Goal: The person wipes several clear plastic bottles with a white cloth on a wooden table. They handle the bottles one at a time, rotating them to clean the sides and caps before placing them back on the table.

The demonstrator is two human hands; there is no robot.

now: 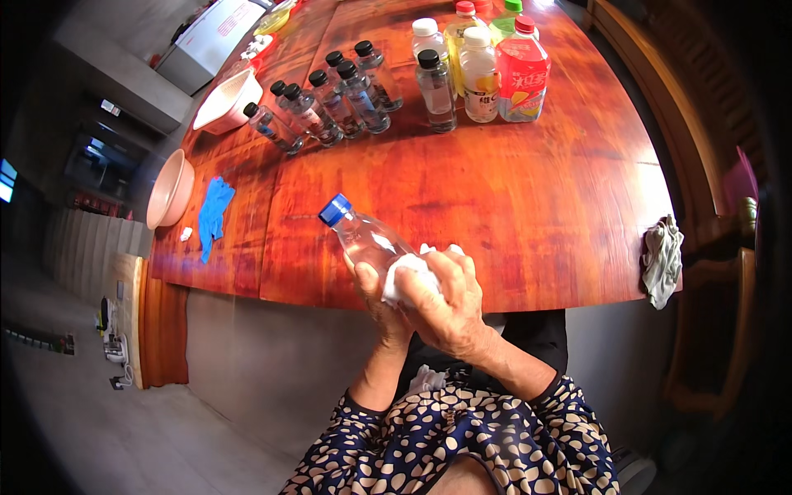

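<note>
Holding a clear bottle [371, 241] tilted over the near edge of the wooden table [536, 206], with its blue cap [335, 209] up and to the left. Gripping it low down with the left hand [381, 309], showing the thumb but hiding most of the fingers behind bottle and wrist. Pressing a wad of white cloth [404, 276] against its side with the right hand [450, 301], clamping bottle and cloth between both hands, together and touching. Covering the bottle's base completely; not being able to tell the exact grip of the left fingers underneath.

Seeing beyond a cluster of black-capped bottles [363, 101], overlapping too much for easy telling apart. Finding to their right a lone black-capped bottle [437, 95], near white-capped bottles [478, 78] and a red-labelled bottle [523, 78]. Half hiding a yellowish bottle [459, 37] behind these, and cutting off a green-capped bottle [506, 23] at the upper edge. Noticing at left a blue thing [215, 214], hard to tell as glove or cloth, near a pink basin [172, 191]. Spotting a crumpled grey cloth [662, 260] at the right edge. Making out a pale thing [426, 379] at the lap, too covered for naming.
</note>
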